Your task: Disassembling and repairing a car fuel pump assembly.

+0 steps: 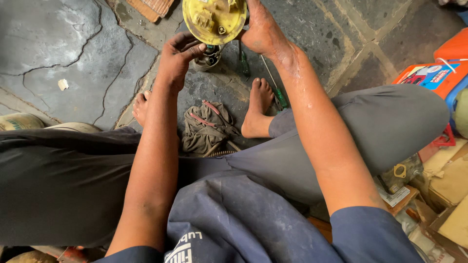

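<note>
Two hands grasp a round yellow plastic part (214, 19) held above the cracked stone floor (58, 53): the left hand (178, 56) curls its fingers under its lower edge, the right hand (263, 31) grips its right side. Grimy and worn, it carries a dark cylinder (210, 56) beneath. A crumpled rag (207, 129) lies between the bare feet

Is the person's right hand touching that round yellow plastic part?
Touching. The head view shows the right hand pressed against the edge of the round yellow plastic part, with no gap between them.
</note>
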